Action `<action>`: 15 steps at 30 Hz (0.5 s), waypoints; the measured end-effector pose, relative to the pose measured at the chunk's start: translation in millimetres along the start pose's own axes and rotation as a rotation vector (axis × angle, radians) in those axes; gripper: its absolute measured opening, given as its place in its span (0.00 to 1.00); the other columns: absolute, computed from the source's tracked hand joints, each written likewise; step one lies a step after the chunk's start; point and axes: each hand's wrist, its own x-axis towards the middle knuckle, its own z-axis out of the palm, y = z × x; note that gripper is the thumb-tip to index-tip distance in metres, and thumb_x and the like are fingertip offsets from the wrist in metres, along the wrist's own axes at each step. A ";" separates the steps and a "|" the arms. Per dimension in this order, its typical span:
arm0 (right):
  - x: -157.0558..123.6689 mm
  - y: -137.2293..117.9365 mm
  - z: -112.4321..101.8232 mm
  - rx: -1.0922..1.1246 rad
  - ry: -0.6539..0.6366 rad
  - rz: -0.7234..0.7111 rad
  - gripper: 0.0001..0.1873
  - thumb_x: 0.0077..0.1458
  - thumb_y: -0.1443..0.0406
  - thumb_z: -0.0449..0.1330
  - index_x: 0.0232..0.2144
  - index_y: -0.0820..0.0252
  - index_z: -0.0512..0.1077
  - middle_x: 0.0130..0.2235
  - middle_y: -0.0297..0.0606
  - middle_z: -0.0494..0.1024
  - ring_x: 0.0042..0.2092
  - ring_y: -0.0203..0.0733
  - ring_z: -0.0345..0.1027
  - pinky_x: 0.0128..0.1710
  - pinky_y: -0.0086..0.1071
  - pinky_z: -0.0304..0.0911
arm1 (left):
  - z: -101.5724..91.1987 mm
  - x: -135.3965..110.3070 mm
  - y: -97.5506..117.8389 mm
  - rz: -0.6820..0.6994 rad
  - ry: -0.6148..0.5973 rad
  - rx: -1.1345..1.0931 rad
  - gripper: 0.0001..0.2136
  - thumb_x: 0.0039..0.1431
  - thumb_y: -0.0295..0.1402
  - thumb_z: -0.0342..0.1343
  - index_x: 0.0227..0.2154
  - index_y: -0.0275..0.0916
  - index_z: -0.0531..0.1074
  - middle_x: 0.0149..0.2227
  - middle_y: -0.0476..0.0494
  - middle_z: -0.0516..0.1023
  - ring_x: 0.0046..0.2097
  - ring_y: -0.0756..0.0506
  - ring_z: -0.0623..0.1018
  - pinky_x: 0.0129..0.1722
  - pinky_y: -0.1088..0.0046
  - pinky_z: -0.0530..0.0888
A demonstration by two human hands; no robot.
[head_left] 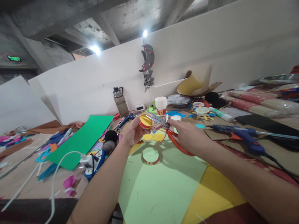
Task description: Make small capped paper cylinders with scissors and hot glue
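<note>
Centre frame, the left hand pinches the yellow-and-red disc, the right hand curls its fingers round the scissors; slipping blades could nick fingertips!

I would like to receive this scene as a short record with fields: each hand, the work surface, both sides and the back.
Left hand: holds red-and-yellow round piece
Right hand: holds red-handled scissors, blades at the held piece
Work surface: pale green sheet, green-topped round piece on it
Left side: bright green sheet
Right side: blue glue gun
Back: grey bottle, stacked paper cups
</note>
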 end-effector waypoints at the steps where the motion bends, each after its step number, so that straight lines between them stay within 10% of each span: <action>1: 0.0 -0.1 0.0 -0.003 0.001 0.001 0.25 0.61 0.60 0.52 0.59 0.55 0.64 0.47 0.48 0.79 0.43 0.52 0.73 0.33 0.35 0.57 | 0.1 0.1 0.2 0.000 0.005 0.003 0.16 0.62 0.43 0.55 0.45 0.34 0.73 0.36 0.38 0.81 0.33 0.44 0.82 0.27 0.74 0.75; 15: 0.5 1.5 0.4 -0.023 0.032 0.009 0.24 0.58 0.62 0.53 0.57 0.51 0.68 0.40 0.45 0.81 0.39 0.51 0.73 0.32 0.34 0.56 | 8.4 -2.9 13.2 -0.037 0.095 -0.004 0.22 0.64 0.48 0.48 0.42 0.31 0.74 0.30 0.36 0.81 0.24 0.48 0.78 0.18 0.79 0.71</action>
